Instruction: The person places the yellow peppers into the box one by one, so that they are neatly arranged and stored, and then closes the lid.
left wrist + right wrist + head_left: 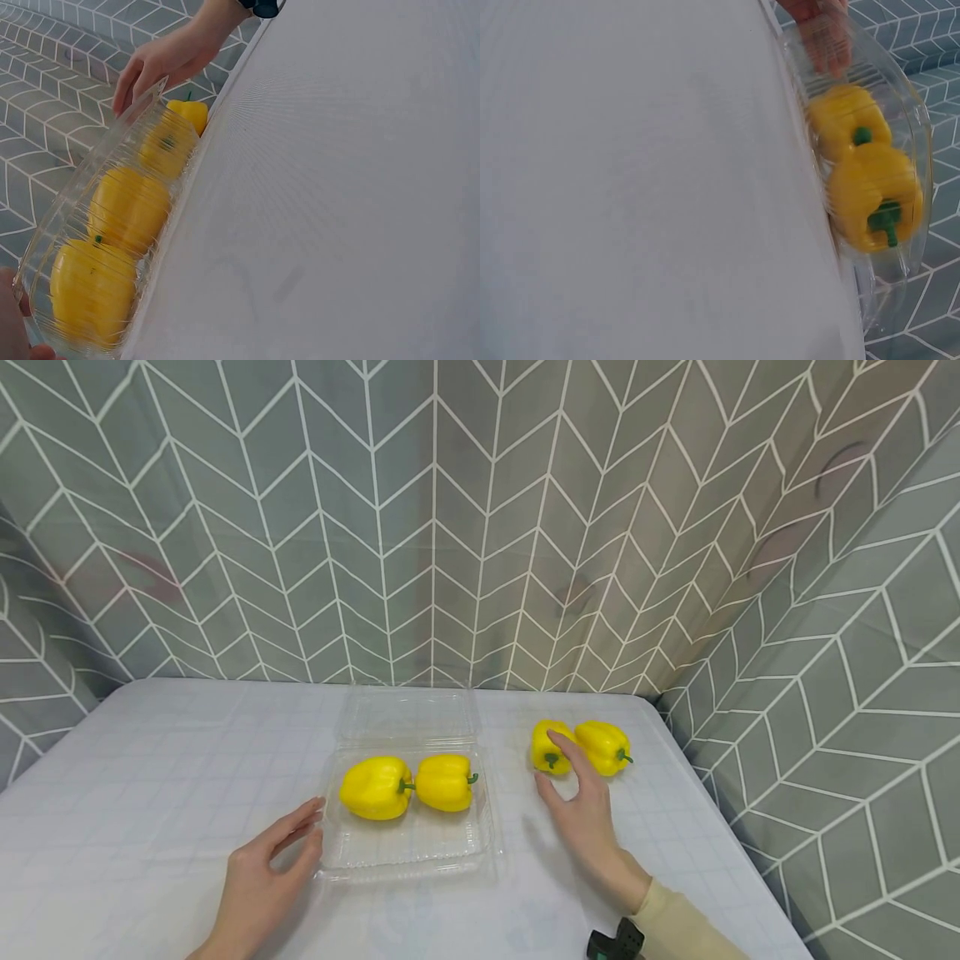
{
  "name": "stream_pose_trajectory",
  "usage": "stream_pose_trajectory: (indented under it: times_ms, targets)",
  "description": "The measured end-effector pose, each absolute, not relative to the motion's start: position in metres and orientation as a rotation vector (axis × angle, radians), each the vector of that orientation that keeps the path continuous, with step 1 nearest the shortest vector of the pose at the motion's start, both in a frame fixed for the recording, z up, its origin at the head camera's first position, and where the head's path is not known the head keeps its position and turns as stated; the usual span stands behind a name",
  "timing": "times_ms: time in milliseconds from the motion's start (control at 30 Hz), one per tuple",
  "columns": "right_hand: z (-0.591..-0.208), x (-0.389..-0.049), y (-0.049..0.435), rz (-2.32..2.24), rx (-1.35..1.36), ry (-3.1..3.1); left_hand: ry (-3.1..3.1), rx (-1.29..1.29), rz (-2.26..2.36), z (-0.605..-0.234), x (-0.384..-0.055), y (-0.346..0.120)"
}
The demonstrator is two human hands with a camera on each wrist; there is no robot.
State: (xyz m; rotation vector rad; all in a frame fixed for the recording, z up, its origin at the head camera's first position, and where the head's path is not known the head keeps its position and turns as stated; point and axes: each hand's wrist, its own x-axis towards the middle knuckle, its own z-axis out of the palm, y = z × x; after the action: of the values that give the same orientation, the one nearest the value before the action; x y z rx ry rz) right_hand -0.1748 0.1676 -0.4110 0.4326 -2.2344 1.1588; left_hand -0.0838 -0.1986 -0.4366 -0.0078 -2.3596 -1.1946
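Note:
In the head view, two yellow bell peppers, a larger one (372, 788) and a smaller one (444, 783), lie side by side in an open clear plastic clamshell container (405, 847). My left hand (258, 877) rests its fingertips and thumb against the container's left side. Two more yellow peppers lie on the table to its right: a nearer one (542, 750) and one beside it (604, 745). Over the nearer pepper, my right hand (585, 818) has thumb and index finger spread, the index fingertip overlapping it. Through the container wall, the right wrist view shows left-hand fingers (831, 49).
The container's lid (408, 714) is folded back flat towards the rear of the white-covered table (172, 777). A grey curtain with white chevron lines (420, 527) hangs behind the table and along its right side. A black device (617, 941) sits at my right wrist.

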Motion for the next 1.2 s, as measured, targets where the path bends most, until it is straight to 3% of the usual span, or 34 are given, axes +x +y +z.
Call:
stream_pose_trajectory:
  times_ms: [1200]
  targets:
    - [-0.422, -0.198, 0.232, 1.132, 0.175, -2.237, -2.392, 0.053, -1.214, -0.433, -0.082, -0.196]
